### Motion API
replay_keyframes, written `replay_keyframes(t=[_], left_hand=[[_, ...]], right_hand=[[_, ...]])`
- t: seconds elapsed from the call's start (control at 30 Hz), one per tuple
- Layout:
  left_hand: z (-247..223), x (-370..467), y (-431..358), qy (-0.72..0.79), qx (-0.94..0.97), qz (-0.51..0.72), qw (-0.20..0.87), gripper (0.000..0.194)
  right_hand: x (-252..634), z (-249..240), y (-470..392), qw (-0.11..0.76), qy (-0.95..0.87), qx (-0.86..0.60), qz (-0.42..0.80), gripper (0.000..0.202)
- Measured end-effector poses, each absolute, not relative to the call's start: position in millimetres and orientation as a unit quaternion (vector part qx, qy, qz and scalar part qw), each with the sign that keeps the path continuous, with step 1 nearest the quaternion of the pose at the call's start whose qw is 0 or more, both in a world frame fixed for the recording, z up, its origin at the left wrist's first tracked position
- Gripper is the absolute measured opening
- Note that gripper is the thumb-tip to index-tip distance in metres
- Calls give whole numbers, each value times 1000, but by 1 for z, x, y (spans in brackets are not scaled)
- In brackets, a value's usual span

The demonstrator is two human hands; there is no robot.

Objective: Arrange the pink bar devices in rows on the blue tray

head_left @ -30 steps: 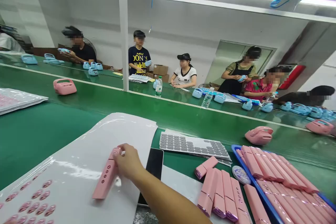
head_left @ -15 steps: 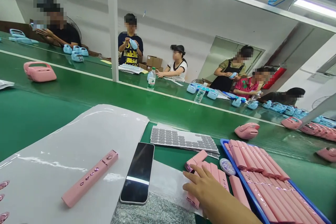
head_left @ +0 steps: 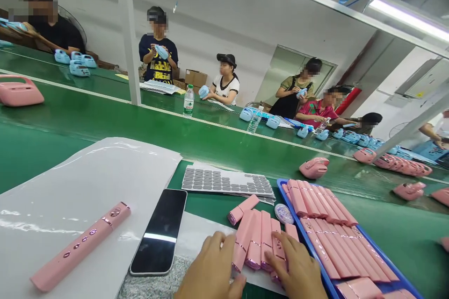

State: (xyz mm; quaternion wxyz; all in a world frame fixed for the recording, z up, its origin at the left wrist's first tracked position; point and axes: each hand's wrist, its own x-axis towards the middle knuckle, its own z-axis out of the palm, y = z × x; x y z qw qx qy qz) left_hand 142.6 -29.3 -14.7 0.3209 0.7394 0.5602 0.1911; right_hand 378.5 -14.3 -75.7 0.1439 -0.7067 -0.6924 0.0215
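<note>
Both hands moved onto pink bars (head_left: 257, 238): left hand (head_left: 210, 271), right hand (head_left: 298, 268).

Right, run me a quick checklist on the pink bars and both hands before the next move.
1. Left hand on the loose row of pink bars: ok, touching its near left end.
2. Right hand on that row: ok, fingers over it.
3. Either hand gripping a bar: cannot tell.
4. Blue tray of bars beside the row: ok.
5. Phone apart from both hands: ok.
6. Single buttoned bar on the white sheet: ok, untouched.
</note>
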Motion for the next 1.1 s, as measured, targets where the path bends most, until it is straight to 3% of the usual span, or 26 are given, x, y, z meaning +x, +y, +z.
replay_keyframes(t=[0.17,0.3,0.43,0.57,0.73,0.93,1.1], left_hand=[[-14,187,3,602,721,169,297,64],[-23,192,15,608,685,205,345,76],[-33,179,29,613,631,226,418,73],[-38,155,39,594,589,264,480,72],[-36,114,29,597,578,279,481,67],[-27,89,-3,630,618,256,395,68],[-9,79,-24,641,635,224,368,66]], right_hand=[[339,-73,-17,146,-685,-713,-32,39],[325,-69,-13,125,-673,-728,-21,40],[312,-66,-9,158,-656,-736,53,47],[294,-67,-9,261,-655,-694,148,44],[260,-74,-12,306,-660,-660,186,37],[236,-92,-11,317,-731,-591,126,30],[252,-107,10,289,-828,-479,-31,28]])
